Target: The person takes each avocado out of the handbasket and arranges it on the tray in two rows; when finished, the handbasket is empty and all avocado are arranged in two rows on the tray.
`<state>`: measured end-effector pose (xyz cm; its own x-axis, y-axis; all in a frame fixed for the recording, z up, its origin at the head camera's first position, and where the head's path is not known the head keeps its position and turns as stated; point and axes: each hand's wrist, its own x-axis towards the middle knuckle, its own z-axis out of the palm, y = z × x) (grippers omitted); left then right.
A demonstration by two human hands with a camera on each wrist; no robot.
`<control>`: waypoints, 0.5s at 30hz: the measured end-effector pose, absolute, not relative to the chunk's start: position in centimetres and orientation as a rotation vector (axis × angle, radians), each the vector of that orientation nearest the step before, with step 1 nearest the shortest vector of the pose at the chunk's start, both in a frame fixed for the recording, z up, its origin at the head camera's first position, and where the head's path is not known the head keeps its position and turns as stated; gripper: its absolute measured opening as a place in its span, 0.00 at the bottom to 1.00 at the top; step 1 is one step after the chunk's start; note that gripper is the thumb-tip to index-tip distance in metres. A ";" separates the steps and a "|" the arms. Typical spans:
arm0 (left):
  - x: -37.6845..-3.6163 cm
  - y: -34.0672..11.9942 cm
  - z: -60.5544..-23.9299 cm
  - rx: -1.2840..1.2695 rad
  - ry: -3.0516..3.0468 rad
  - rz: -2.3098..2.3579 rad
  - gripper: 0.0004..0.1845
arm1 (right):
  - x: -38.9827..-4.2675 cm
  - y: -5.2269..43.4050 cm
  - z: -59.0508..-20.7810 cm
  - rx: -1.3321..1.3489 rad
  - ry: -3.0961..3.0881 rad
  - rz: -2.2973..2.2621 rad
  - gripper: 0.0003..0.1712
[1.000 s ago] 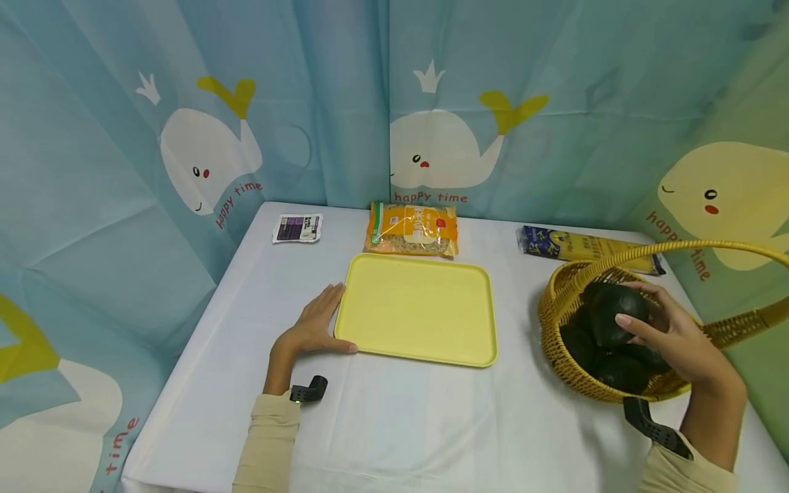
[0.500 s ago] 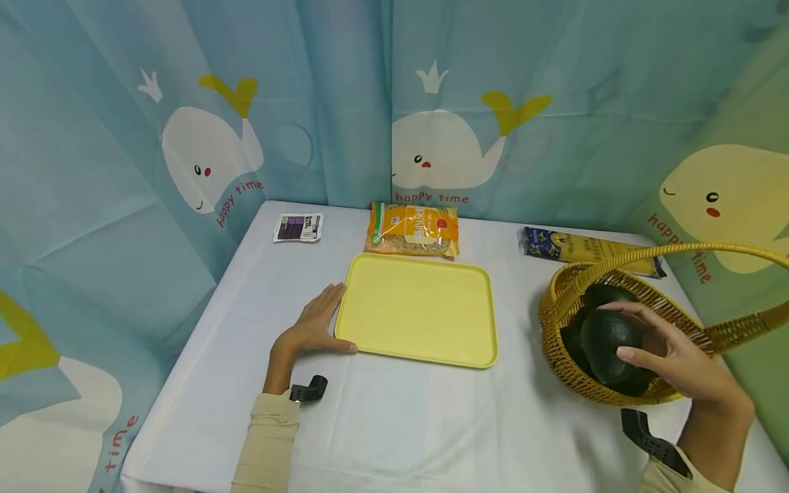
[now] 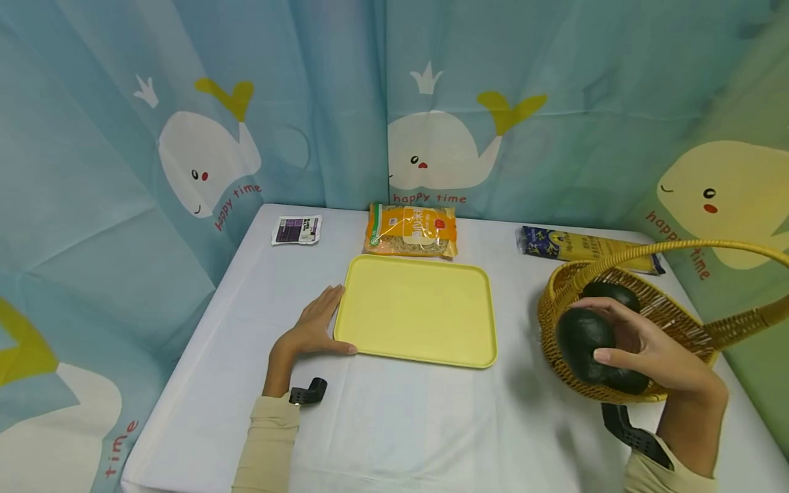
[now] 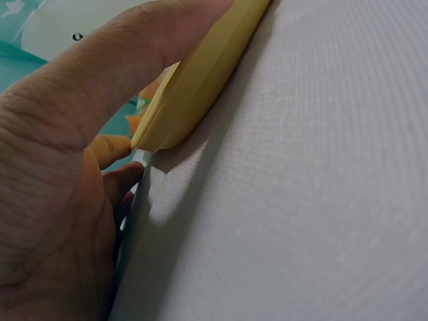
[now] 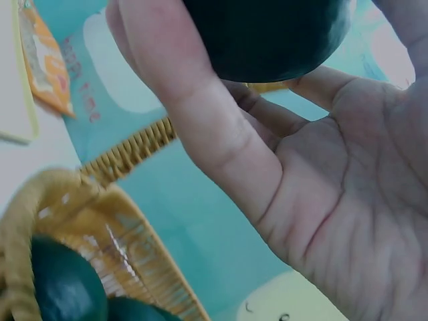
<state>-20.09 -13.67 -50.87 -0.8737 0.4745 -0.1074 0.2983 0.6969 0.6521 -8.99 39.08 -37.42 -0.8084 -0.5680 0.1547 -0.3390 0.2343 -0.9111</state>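
Observation:
My right hand [image 3: 653,356] grips a dark green avocado [image 3: 582,342] between thumb and fingers, above the left side of a wicker basket [image 3: 674,318]. In the right wrist view the held avocado [image 5: 267,40] sits high in the fingers, over the basket. Inside the basket lie more avocados, one at the back [image 3: 613,294] and one below the hand [image 3: 629,381]. My left hand [image 3: 316,325] rests at the near left corner of a yellow tray [image 3: 419,311]. Its straight fingers touch the left side, and the thumb [image 4: 147,40] lies along the near edge.
Behind the tray lies an orange bag of grain [image 3: 411,231]. A small purple and white packet [image 3: 297,230] lies at the back left. A long yellow and blue package [image 3: 579,246] is behind the basket, whose tall handle [image 3: 696,245] arches over it. Whale-print curtains [image 3: 345,103] surround the white table.
My right hand has lifted the avocado out from among the others and carried it left, toward the basket's left rim. The left hand and tray stay in place.

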 end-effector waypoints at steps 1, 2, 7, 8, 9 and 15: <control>-20.1 -13.7 -50.9 0.614 2.640 0.947 0.71 | -9.2 38.8 -37.5 -0.881 2.298 -1.618 0.38; -20.1 -13.7 -50.9 0.614 2.641 0.945 0.71 | -9.3 38.6 -37.5 -0.906 2.286 -1.631 0.38; -20.1 -13.7 -50.9 0.617 2.640 0.942 0.71 | -10.4 37.2 -37.6 -0.985 2.250 -1.629 0.38; -20.2 -13.7 -50.9 0.617 2.641 0.941 0.71 | -10.6 36.9 -37.6 -0.991 2.241 -1.627 0.38; -20.2 -13.7 -50.9 0.617 2.640 0.942 0.71 | -10.8 36.6 -37.7 -1.003 2.236 -1.626 0.38; -20.1 -13.6 -50.9 0.605 2.629 0.944 0.71 | -12.0 34.7 -38.1 -0.969 2.220 -1.602 0.37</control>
<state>-20.11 -13.60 -50.87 -0.8725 0.4736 -0.1201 0.2891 0.6986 0.6545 -11.96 34.75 -38.06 -0.7522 -0.6329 0.1831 -0.3732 0.1802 -0.9101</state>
